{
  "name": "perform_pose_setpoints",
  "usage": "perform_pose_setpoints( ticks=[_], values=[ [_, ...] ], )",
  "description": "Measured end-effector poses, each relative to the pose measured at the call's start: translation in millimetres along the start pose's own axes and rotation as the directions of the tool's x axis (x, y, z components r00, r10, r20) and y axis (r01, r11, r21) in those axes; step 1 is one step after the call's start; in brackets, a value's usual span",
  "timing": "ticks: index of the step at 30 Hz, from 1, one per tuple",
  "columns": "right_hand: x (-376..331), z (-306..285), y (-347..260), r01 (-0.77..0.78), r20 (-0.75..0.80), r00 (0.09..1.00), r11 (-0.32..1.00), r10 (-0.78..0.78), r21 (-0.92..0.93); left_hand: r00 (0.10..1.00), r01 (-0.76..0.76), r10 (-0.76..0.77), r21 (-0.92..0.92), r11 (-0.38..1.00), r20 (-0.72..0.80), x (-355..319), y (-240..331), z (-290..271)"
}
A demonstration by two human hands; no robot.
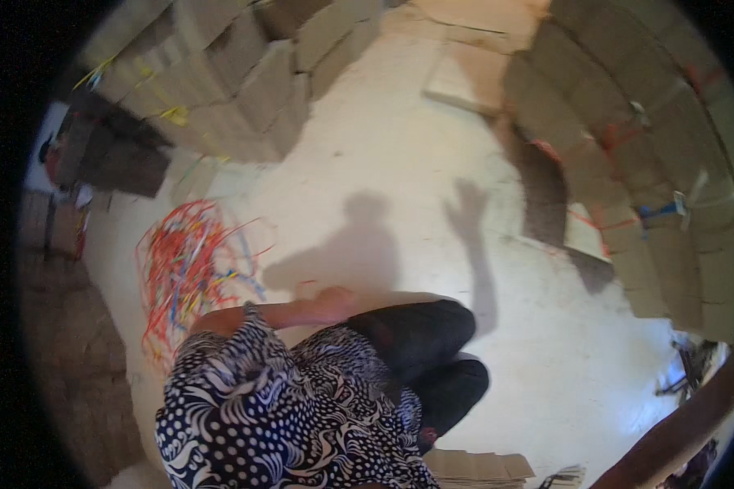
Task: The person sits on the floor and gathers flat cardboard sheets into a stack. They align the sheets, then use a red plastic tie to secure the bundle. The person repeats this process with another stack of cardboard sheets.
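Note:
My left forearm reaches across in front of my bent knees, in dark trousers. My left hand is low beside my thigh, close to the pale floor, with its fingers blurred. A thin red strip lies right by that hand; I cannot tell whether the hand touches it. A tangled heap of red, yellow, blue and white plastic straps lies to the left of the forearm. My right forearm rises along the lower right edge, and its hand is outside the picture. A shadow on the floor shows a raised hand with spread fingers.
Tall stacks of brown cardboard, tied with yellow straps, stand at the far left. More strapped stacks line the right side. Flat cardboard pieces lie near the lower edge. A dark cluttered pile sits at the right.

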State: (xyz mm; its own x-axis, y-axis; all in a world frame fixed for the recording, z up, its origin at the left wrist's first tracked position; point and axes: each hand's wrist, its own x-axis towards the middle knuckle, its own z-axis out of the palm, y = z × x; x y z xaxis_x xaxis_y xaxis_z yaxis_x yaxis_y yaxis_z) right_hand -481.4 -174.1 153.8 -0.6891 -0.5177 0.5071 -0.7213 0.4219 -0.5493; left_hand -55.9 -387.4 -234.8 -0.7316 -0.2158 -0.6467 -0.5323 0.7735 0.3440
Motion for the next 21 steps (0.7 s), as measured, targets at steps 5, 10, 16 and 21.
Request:
perform_pose_setpoints(
  ticks=[5, 10, 16, 21],
  values=[
    [-210.1, 193.5, 14.2, -0.404, 0.569, 0.780, 0.904, 0.262, 0.137, 0.880, 0.474, -0.466, -0.252, 0.844, 0.094, -195.5, -215.4, 127.4],
    [-339.6, 311.5, 0.9, -0.599, 0.741, 0.575, 0.795, 0.348, 0.091, 0.966, 0.196, -0.247, -0.412, 0.890, -0.075, -231.3, -294.2, 255.1],
    [-398.6, 394.7, -24.0, -0.628, 0.706, 0.601, 0.768, 0.375, 0.127, 0.847, 0.179, -0.323, -0.344, 0.922, -0.422, -171.8, -325.5, 226.7],
    [-343.2, 408.2, -19.1, -0.557, 0.566, 0.718, 0.822, 0.405, 0.119, 0.595, 0.101, -0.219, -0.199, 0.975, -0.774, -85.3, -371.3, 150.9]
  ],
)
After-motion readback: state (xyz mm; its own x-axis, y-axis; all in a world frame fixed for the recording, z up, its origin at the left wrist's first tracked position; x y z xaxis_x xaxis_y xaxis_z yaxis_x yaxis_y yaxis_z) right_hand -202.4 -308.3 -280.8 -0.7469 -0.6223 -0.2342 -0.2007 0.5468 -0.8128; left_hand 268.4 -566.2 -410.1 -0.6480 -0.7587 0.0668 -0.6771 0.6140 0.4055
